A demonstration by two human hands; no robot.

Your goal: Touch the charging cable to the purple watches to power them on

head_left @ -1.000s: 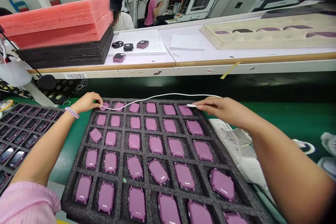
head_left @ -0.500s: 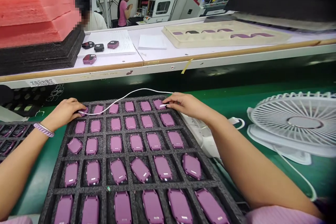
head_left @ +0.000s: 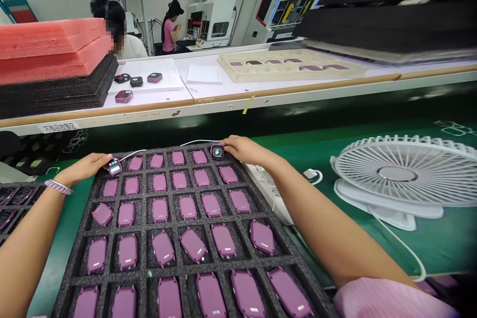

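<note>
A dark foam tray holds rows of purple smartwatch bodies, most lying back side up. At its far left corner my left hand pinches a smartwatch whose lit screen faces up and shows coloured dots. My right hand grips another smartwatch at the far right corner, its screen lit with a dial. A white cable runs behind the tray's far edge and partly along it between my hands; whether its ends touch the watches is hidden.
A white fan lies right on the green table, near a white power strip. Another watch tray sits at left. The shelf ahead carries red foam, several watches and a cream tray. Two people are beyond.
Both corner watches have been turned from back up to lit screen up. The cable has dropped behind the tray's far edge, and the right hand no longer shows a cable end. The view has shifted.
</note>
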